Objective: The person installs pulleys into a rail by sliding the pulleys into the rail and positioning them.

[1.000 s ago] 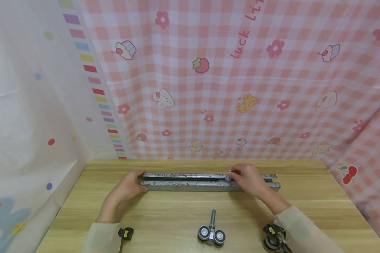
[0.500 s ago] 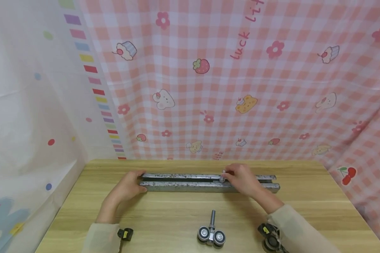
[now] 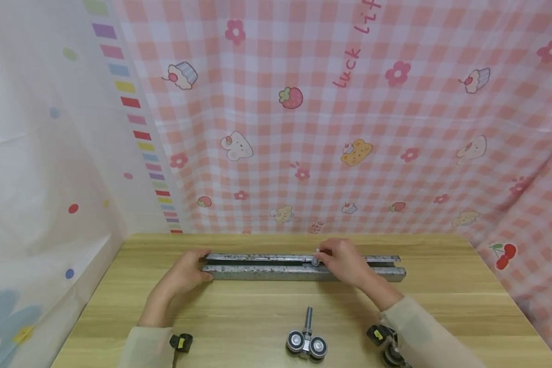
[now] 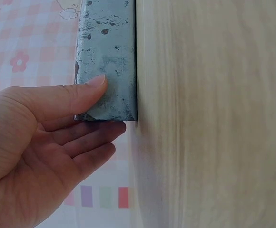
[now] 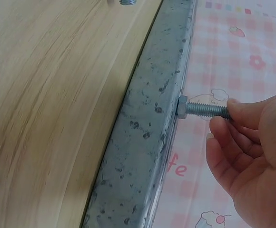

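Note:
A grey, worn metal channel rail [image 3: 257, 273] lies lengthwise on the table, its slot facing up. At its left end, my left hand [image 3: 188, 271] holds the rail, thumb on the near side. In the left wrist view, the thumb [image 4: 90, 92] presses the rail's side [image 4: 108, 57] while other fingers reach past its end. My right hand [image 3: 347, 260] pinches the upper end of an upright threaded bolt [image 5: 205, 109] between thumb and fingers. A hex nut [image 5: 182, 107] sits at the bolt's base, right at the slot. Whatever is below it inside the rail is hidden.
Nearer the front, a trolley roller [image 3: 306, 345] with black-rimmed wheels and a threaded bolt lies on the wooden table [image 3: 239, 317]. Black wrist devices [image 3: 182, 342] show beside both sleeves. A pink checked cloth [image 3: 303, 128] hangs behind the table.
My right hand has moved left along the rail, and the bolt has travelled along the slot with it. The left hand stays at the rail's left end.

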The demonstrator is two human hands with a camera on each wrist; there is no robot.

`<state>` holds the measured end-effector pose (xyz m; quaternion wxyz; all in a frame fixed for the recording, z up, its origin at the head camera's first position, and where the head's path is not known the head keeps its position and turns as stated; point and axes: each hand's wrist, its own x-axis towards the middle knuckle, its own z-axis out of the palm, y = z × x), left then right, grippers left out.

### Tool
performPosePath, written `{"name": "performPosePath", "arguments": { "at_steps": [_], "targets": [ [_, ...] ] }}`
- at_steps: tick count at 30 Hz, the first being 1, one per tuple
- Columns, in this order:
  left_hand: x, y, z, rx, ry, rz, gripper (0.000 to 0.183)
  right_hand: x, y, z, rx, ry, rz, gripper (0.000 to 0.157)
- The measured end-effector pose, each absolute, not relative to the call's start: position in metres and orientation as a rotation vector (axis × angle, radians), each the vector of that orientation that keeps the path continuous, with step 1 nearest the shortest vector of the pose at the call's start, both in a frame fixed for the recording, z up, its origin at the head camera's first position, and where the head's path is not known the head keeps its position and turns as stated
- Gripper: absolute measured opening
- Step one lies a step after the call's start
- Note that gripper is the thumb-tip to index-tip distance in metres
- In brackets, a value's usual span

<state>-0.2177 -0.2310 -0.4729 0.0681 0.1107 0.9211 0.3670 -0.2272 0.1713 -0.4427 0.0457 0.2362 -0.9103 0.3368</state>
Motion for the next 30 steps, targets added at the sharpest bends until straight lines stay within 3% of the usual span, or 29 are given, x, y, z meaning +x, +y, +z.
{"name": "performPosePath", "arguments": {
  "at_steps": [30],
  "targets": [
    [-0.218,-0.231,-0.474,0.350,2.779,1.112,0.064,-0.231,0.139,-0.441,0.758,-2.783,1.085,0.013]
  ]
}}
